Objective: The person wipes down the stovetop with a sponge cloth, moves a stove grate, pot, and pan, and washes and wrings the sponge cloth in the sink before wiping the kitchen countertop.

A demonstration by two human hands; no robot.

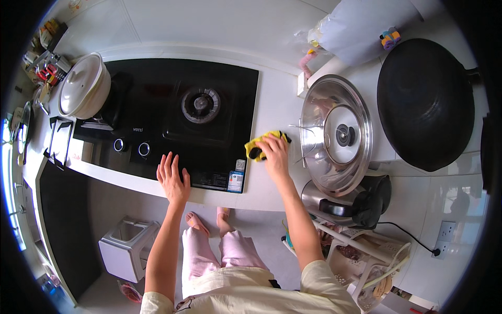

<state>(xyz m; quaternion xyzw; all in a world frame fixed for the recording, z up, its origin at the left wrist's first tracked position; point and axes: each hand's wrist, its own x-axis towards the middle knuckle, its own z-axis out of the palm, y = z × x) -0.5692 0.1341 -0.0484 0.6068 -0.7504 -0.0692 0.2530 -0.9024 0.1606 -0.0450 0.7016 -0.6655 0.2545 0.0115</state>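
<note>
My right hand (275,159) presses a bunched yellow and black cloth (255,146) onto the white countertop (270,98), beside the right edge of a black glass gas cooktop (153,92). With its fingers spread and nothing in it, my left hand (174,182) is at the cooktop's front edge, right of two control knobs (144,149). The right burner (200,105) is bare of a pan support. Over the left burner stands a lidded light-coloured pot (98,94). A pan support (60,141) sits at the counter's left front.
Right of the cloth, a steel and glass pot lid (362,137) leans upright near an electric kettle (313,200). A black wok (427,102) is at the far right. Below stand a white bin (121,255) and a plastic storage rack (357,251). Utensils (51,72) crowd the left end.
</note>
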